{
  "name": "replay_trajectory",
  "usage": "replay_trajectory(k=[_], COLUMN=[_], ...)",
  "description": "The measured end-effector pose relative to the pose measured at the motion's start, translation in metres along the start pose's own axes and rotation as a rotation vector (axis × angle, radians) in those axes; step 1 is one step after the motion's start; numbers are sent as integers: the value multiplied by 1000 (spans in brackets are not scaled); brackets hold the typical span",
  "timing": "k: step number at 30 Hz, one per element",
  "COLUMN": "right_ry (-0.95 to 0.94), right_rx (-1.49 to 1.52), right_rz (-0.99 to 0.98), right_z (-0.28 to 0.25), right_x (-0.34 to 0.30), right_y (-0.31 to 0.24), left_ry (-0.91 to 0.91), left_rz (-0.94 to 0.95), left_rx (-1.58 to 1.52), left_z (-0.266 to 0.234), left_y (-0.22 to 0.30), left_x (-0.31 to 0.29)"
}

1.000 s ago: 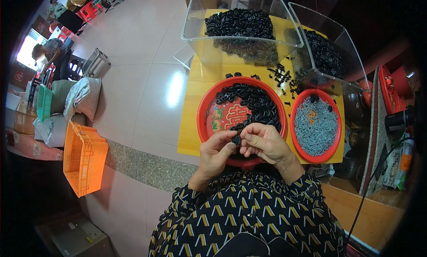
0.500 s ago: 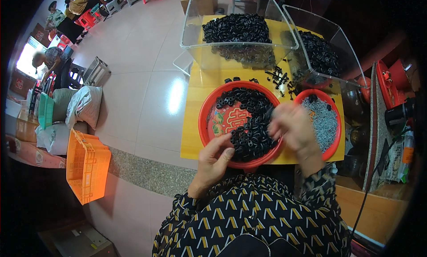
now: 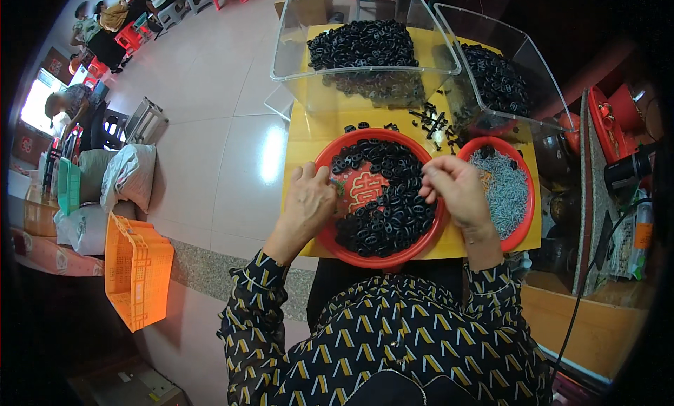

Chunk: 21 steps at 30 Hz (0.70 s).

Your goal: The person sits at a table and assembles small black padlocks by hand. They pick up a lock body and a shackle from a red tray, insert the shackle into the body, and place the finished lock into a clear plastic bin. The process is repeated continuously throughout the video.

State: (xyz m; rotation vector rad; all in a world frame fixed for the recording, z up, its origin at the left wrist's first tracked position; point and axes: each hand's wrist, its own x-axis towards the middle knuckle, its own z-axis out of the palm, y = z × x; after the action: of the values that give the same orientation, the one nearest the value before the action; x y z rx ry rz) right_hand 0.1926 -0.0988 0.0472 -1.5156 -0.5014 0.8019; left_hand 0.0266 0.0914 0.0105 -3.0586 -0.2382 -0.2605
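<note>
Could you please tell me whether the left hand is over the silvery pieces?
No, the left hand is at the left rim of the round red tray, while the silvery pieces lie in a second tray farther right.

1. Between left hand (image 3: 307, 206) and right hand (image 3: 459, 193): open passage above round red plastic tray (image 3: 382, 261).
2. Beyond both: transparent rectangular plastic bin (image 3: 296, 86), walls obstructing.
3. Right of right hand: oval red plastic tray (image 3: 531, 195), rim raised.

Small parts (image 3: 393, 227) are black; the round tray (image 3: 382, 261) is red with a gold-outlined motif (image 3: 365, 190). Screws (image 3: 509, 202) are blue-grey with an orange patch, their oval tray (image 3: 531, 202) red, the table (image 3: 302, 135) yellow. The blouse (image 3: 393, 322) repeats white-and-mustard chevrons on black; the crate (image 3: 140, 272) is orange, the basket (image 3: 69, 185) mint green.
</note>
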Motion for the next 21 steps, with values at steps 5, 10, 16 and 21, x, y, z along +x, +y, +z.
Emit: replay_trajectory(k=[5,10,16,21], right_ry=[-5,-29,-102,-295], right_rx=[-610,-838,-1015,-991], right_rz=[-295,-519,-668,-676], right_z=[16,27,35,35], right_x=[-1,4,6,0], right_y=[11,20,24,21], left_ry=[-106,-108,159,387], left_rz=[33,26,11,-85], left_rx=[-7,28,-155,-479], left_z=[-4,2,9,20], left_y=[6,5,0,2], left_x=[6,5,-1,-18])
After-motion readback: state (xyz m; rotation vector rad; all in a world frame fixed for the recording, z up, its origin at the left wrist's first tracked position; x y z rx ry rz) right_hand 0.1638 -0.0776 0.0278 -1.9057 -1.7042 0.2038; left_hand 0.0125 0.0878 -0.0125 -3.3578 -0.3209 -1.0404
